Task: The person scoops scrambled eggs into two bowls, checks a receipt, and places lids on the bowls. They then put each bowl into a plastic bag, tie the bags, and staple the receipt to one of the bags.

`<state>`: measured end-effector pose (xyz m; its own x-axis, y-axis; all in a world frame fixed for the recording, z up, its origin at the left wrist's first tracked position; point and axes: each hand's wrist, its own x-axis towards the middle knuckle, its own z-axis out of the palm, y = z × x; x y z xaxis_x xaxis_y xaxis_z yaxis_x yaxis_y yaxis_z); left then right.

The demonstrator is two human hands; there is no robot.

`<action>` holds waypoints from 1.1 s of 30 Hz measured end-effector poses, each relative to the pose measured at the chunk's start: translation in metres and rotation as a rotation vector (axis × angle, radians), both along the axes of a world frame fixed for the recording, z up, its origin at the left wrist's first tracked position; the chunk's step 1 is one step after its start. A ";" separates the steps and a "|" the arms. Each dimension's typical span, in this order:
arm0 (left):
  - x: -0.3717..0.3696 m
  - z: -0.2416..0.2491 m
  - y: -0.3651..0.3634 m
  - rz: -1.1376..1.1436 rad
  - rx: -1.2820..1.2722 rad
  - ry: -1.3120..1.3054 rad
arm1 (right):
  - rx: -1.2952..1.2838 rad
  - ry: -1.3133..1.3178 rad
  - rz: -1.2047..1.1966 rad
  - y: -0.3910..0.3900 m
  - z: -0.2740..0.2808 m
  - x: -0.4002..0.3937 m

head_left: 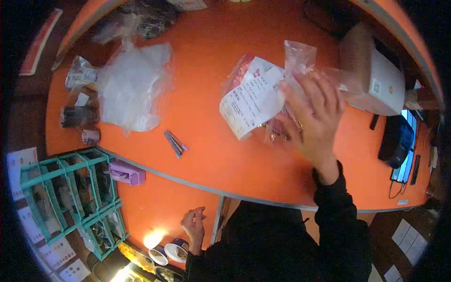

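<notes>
Our right hand [319,122] hung nearest us over the bench [202,117], its fingers reaching forward and loosely apart, beside the clear plastic bag [299,52]; blur kept us from telling whether they pinched it. Just left of those fingers lay the printed slips [249,101], white and overlapping, slanting across the bench, with a pinkish packet [239,73] showing behind their upper left edge. Our left hand [193,226] was well apart, low and near our body, its fingers partly curled; we could not tell whether the tips met. Farther left of the slips we had a small stapler [175,144] lying at an angle, and past it a heap of translucent plastic bags [134,87]. Below the heap, the purple tape dispenser [128,173] sat just beside a teal rack [84,188] of open compartments. Two round tubs [176,250] stood close together near our left hand. Off to the right, beyond our right hand, stood a white box [383,84], with a black case [397,141] near it, partly covering a lit screen [408,164].
</notes>
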<state>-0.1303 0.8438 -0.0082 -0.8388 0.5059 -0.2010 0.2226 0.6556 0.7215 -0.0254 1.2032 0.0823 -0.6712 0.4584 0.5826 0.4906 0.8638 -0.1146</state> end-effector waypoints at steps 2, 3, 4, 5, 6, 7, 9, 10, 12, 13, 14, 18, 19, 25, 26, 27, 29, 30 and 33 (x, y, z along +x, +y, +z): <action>-0.005 -0.001 0.012 -0.018 -0.035 0.009 | -0.173 0.124 0.014 0.016 -0.026 0.010; -0.007 -0.001 0.018 -0.025 -0.049 0.014 | -0.256 0.187 0.021 0.020 -0.039 0.014; -0.009 -0.002 0.024 -0.008 -0.031 0.011 | -0.294 0.210 0.005 0.017 -0.050 0.016; -0.011 -0.001 0.028 0.007 -0.018 0.007 | -0.323 0.238 0.014 0.016 -0.054 0.017; -0.012 -0.001 0.030 0.016 -0.004 0.003 | -0.349 0.268 0.017 0.015 -0.058 0.018; -0.013 -0.001 0.033 0.029 -0.006 -0.010 | -0.371 0.301 0.018 0.016 -0.060 0.019; -0.014 -0.002 0.037 0.058 -0.007 -0.033 | -0.364 0.317 0.027 0.019 -0.064 0.019; -0.014 -0.002 0.039 0.057 -0.008 -0.031 | -0.358 0.326 0.036 0.021 -0.065 0.019; -0.013 -0.001 0.043 0.062 -0.012 -0.027 | -0.374 0.310 0.050 0.022 -0.065 0.021; -0.012 0.000 0.044 0.058 -0.013 -0.025 | -0.381 0.300 0.058 0.023 -0.064 0.021; -0.012 0.001 0.046 0.054 -0.013 -0.024 | -0.417 0.282 0.028 0.022 -0.060 0.020; -0.006 0.001 0.048 0.091 0.001 -0.055 | -0.485 -0.003 -0.075 0.034 -0.032 0.005; -0.006 0.001 0.049 0.090 -0.003 -0.050 | -0.482 -0.124 -0.094 0.039 -0.026 0.000; -0.001 0.008 0.040 0.113 0.056 0.008 | -0.699 -0.038 0.179 0.047 -0.029 -0.007; -0.001 0.010 0.040 0.135 0.082 0.006 | -0.697 0.025 0.243 0.046 -0.027 -0.007; 0.000 0.013 0.040 0.155 0.111 0.003 | -0.692 0.086 0.308 0.044 -0.024 -0.005; -0.001 0.016 0.035 0.140 0.140 0.011 | -0.793 0.180 0.342 0.040 0.002 -0.004; -0.002 0.018 0.033 0.132 0.155 0.017 | -0.904 0.212 0.310 0.036 0.024 -0.003; -0.007 0.027 0.030 0.065 0.215 0.086 | -1.023 0.415 0.287 0.039 0.102 -0.001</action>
